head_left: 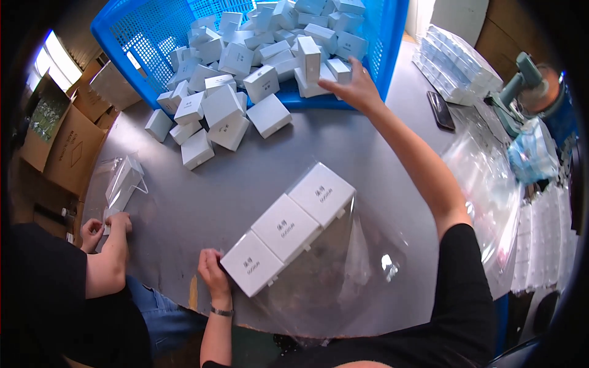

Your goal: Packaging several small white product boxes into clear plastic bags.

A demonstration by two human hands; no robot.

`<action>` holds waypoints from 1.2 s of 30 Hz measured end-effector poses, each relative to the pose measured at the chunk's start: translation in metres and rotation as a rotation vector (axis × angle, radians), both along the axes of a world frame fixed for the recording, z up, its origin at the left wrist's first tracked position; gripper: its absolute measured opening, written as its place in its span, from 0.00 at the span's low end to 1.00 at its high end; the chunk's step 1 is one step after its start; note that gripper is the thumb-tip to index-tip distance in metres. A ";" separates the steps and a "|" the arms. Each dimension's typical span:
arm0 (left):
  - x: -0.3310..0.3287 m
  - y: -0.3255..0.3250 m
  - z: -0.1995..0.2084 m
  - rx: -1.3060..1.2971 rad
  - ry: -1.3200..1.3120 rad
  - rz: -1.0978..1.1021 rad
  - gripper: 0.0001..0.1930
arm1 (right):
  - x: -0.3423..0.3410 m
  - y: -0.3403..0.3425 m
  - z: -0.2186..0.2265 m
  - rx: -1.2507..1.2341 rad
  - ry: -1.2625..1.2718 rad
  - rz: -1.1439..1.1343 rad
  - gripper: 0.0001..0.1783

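Three small white cardboard boxes (286, 228) lie end to end in a slanting row on the grey table. My left hand (215, 277) presses against the row's near-left end, its fingers bent round the end box. Under and beside the row spreads a clear plastic bag (350, 264); how far the boxes sit inside it I cannot tell. My right arm stretches to the blue basket, where my right hand (359, 92) is spread with thumb and fingers apart round a white box (338, 71). An upright white box (309, 59) stands just left of that thumb.
The tipped blue basket (392, 43) spills many white boxes onto the table (178, 227). A phone (440, 110), wrapped box stacks (457, 64), clear plastic bags (485, 196) and a tape dispenser (521, 86) are at right. At left a co-worker's hands (107, 228) handle a wrapped row.
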State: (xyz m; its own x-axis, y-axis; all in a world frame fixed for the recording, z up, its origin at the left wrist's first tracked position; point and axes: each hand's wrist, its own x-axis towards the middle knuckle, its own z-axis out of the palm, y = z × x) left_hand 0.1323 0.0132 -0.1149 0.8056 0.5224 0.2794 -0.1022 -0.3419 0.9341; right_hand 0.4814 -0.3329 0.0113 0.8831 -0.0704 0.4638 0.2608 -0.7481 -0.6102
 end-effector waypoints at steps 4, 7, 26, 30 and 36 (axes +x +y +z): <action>0.003 -0.014 0.010 -0.013 0.086 -0.020 0.18 | 0.091 0.037 -0.003 -0.140 -0.048 0.011 0.53; -0.001 -0.007 0.002 -0.046 0.078 0.045 0.17 | 0.076 0.069 -0.015 0.092 -0.238 0.127 0.40; -0.004 0.000 -0.003 -0.081 0.079 0.021 0.16 | 0.065 -0.044 -0.064 0.178 -0.124 -0.113 0.30; -0.002 -0.008 0.003 -0.059 0.091 0.006 0.16 | -0.051 -0.087 -0.065 0.351 0.029 0.046 0.28; 0.003 -0.010 0.006 -0.094 0.098 -0.015 0.15 | -0.138 -0.098 -0.080 -0.477 -0.265 0.384 0.29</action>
State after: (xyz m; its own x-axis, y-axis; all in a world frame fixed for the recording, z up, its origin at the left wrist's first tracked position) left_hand 0.1357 0.0033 -0.1089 0.8347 0.5300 0.1496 -0.0136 -0.2518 0.9677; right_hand 0.3429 -0.4309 -0.0684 0.6567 0.4932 0.5706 0.6579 -0.7445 -0.1137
